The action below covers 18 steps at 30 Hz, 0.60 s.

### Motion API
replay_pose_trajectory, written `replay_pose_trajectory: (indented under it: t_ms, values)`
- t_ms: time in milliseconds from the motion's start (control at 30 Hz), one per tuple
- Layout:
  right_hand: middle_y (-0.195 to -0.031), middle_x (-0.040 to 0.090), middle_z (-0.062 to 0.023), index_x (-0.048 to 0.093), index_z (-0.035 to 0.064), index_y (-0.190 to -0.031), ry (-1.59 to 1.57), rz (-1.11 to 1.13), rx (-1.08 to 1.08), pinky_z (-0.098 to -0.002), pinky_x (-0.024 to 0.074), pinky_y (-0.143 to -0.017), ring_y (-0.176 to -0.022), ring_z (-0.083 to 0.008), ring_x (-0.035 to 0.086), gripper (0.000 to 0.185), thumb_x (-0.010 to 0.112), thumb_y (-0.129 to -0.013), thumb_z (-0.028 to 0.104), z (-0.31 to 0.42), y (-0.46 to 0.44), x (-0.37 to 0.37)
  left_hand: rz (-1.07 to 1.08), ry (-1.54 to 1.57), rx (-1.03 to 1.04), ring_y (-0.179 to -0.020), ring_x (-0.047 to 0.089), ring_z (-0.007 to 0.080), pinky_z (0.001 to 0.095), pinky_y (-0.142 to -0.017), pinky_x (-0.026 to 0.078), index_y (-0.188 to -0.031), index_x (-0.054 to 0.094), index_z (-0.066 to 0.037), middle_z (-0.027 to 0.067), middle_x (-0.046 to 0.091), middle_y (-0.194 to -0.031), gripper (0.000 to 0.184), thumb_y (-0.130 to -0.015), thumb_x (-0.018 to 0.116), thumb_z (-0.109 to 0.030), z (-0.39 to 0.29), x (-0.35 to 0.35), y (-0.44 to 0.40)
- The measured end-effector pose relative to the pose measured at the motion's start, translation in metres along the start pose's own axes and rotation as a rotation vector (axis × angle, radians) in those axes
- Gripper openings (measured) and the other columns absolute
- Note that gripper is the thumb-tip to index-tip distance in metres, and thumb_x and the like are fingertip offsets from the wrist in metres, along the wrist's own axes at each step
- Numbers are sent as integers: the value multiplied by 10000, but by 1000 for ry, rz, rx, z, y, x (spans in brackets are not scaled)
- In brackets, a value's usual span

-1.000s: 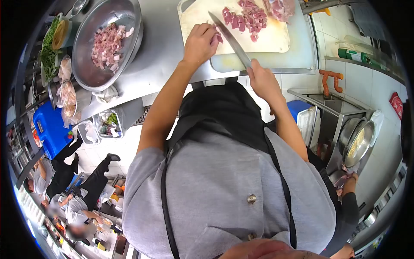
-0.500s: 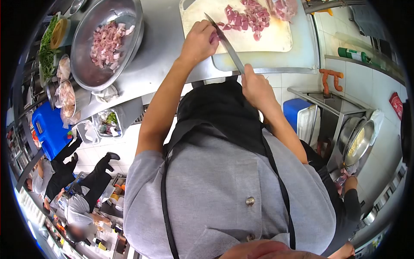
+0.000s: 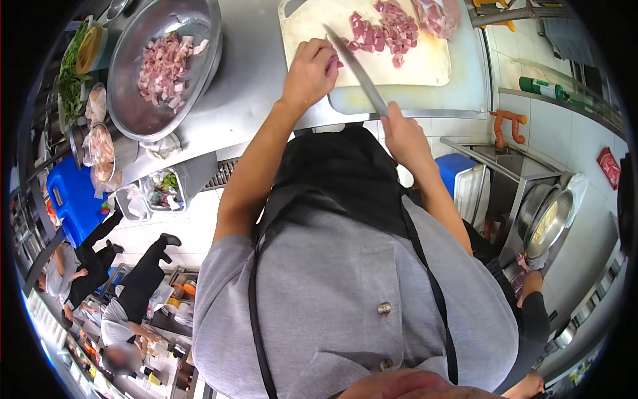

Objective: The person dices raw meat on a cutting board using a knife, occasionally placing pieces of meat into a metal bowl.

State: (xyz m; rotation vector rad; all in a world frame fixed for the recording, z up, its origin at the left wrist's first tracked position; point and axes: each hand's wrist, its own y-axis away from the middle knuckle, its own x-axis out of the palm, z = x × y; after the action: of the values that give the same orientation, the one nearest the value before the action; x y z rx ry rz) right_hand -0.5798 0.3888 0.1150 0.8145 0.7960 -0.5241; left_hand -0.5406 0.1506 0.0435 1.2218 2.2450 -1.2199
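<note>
My right hand (image 3: 405,136) is closed round the handle of a long knife (image 3: 362,76), whose blade slants up and left over the white cutting board (image 3: 302,30). Just left of the blade, my left hand (image 3: 310,74) has its fingers curled on a piece of raw meat (image 3: 334,64), of which only a small pink part shows. Diced raw meat (image 3: 389,33) lies on the board beyond the knife. At the far right of the board sits a larger piece of raw meat (image 3: 435,16).
A steel bowl (image 3: 203,86) with cut meat stands on the counter (image 3: 249,73) to the left. Beyond it are a tray of greens (image 3: 72,86) and bagged food (image 3: 100,139). Lower right, near a steel sink unit (image 3: 515,163), is another person's arm (image 3: 531,299). Other people (image 3: 143,286) stand lower left.
The knife has moved slightly right, away from my left fingers, and my right hand has shifted right with it. My left hand stays nearly in place, still on the meat.
</note>
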Motion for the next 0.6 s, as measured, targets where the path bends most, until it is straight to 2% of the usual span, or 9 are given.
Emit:
replay_pose_trajectory:
  t_ms: [100,167,300,367,400,533,600]
  values:
    - [-793,650,-328,430,29,-1118,32,-78,63,-660,445,-718,-808,-568,610,229,486,-1036,235,-18,-9,-4,38,60,-3,-962,615,308,394,-821,548,-935,710,-14,104,643,-1047,163,-780,760,-11,-7,13,-5]
    - [-831,666,-329,459,47,-1126,23,-112,53,-667,472,-752,-822,-568,636,213,463,-1032,238,-22,-19,-11,48,70,36,-960,615,308,391,-825,546,-940,706,-10,105,641,-1047,169,-781,763,-10,-16,24,-11]
    - [-823,664,-329,453,46,-1110,21,-87,60,-655,476,-737,-799,-566,634,195,459,-1035,226,-14,-14,-19,53,60,-40,-1004,649,312,386,-854,558,-1022,709,-11,116,649,-1095,244,-789,780,-31,-23,19,-9]
    - [-809,660,-330,450,43,-1098,10,-85,56,-652,477,-730,-791,-568,632,190,462,-1033,221,-6,-7,-19,80,173,-175,-1011,671,308,375,-856,567,-1064,709,-20,117,655,-1132,282,-792,780,-34,-23,6,-5]
    - [-794,657,-330,446,40,-1086,3,-95,46,-649,478,-723,-783,-570,629,185,464,-1032,216,-2,-4,-20,67,183,-156,-986,685,295,366,-846,570,-1083,707,-23,116,658,-1148,298,-793,774,-26,-24,0,-7]
    - [-760,649,-326,440,33,-1066,-53,-66,44,-648,478,-710,-771,-572,628,173,474,-1027,198,12,16,-20,103,167,-173,-962,678,297,373,-833,568,-1053,704,-19,118,659,-1106,255,-804,757,-29,-16,2,-9]
    - [-740,648,-318,441,23,-1065,-58,-23,50,-648,479,-700,-756,-570,628,173,486,-1023,185,15,23,-16,147,117,-100,-926,668,300,381,-808,565,-1000,697,-3,120,657,-1050,199,-805,731,-18,-14,6,-13]
